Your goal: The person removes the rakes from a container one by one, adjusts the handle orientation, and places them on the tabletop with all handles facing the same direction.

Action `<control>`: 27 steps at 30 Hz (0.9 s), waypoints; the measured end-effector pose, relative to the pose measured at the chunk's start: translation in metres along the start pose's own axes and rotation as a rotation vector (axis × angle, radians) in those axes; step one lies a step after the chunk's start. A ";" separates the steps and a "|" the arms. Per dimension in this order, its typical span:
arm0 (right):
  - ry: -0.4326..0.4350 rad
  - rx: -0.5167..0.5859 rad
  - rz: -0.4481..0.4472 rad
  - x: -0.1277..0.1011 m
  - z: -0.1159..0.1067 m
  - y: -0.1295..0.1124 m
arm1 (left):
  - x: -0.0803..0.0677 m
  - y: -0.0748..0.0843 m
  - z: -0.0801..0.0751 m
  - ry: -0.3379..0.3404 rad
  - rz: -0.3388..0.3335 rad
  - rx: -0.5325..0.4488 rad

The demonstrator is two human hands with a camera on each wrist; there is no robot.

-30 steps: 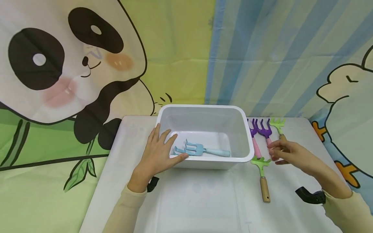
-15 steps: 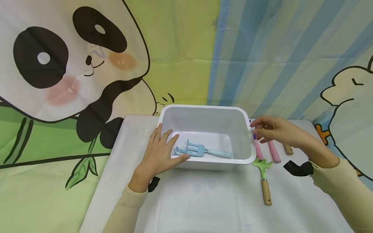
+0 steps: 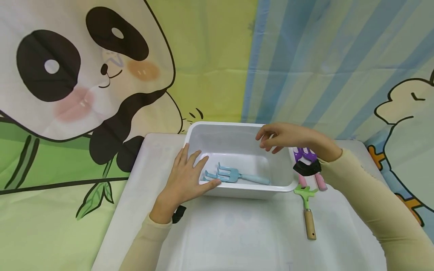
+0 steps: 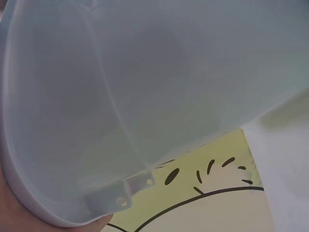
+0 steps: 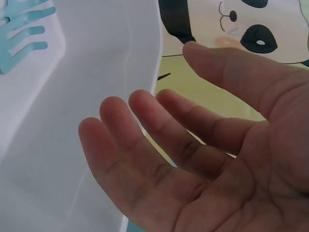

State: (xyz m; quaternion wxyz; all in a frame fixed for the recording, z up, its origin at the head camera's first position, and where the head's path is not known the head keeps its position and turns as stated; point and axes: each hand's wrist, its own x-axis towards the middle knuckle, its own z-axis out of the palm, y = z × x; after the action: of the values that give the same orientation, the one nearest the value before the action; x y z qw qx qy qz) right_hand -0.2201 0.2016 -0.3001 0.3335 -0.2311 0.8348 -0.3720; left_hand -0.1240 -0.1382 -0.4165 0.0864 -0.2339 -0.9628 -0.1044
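Note:
My left hand (image 3: pixel 185 177) rests on the front left corner of a white plastic bin (image 3: pixel 234 130), its fingers spread along the rim. In the left wrist view, a bit of the hand (image 4: pixel 17 212) touches the rim from outside. Two light blue hand rakes (image 3: pixel 230 174) lie on the bin's floor, the nearer one largely hidden by the front wall. Over the bin's right side hangs my right hand (image 3: pixel 283 135), holding nothing. The right wrist view shows its palm (image 5: pixel 231 174) with loosely bent fingers, and the blue tines (image 5: pixel 29 36) lie beyond.
Right of the bin lie two purple forks (image 3: pixel 309 153) with pink handles, partly covered by the right wrist's black strap (image 3: pixel 306 168). A green rake (image 3: pixel 307 209) with a wooden handle lies nearer on the white table (image 3: pixel 234 233). A printed panda curtain (image 3: pixel 210 56) stands behind.
My right hand has moved left and up, from beside the tools at the right to over the bin. The left hand keeps its place on the corner.

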 end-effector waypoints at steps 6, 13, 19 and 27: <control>-0.088 -0.026 0.063 0.044 0.005 0.001 | 0.000 0.001 0.000 -0.012 -0.003 0.004; -0.168 -0.098 0.138 0.089 0.021 0.016 | 0.000 -0.001 0.001 -0.003 0.000 0.010; -0.207 -0.153 0.160 0.111 0.040 0.034 | 0.001 -0.001 0.002 0.012 0.011 0.003; -0.277 -0.219 0.214 0.126 0.054 0.053 | 0.002 0.000 0.001 0.006 0.003 0.013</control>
State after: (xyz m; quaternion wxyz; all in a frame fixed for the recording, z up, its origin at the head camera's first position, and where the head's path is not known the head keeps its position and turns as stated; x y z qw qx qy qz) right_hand -0.2725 0.1295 -0.4170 0.4558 -0.2251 0.8362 -0.2060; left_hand -0.1256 -0.1375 -0.4169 0.0908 -0.2343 -0.9629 -0.0987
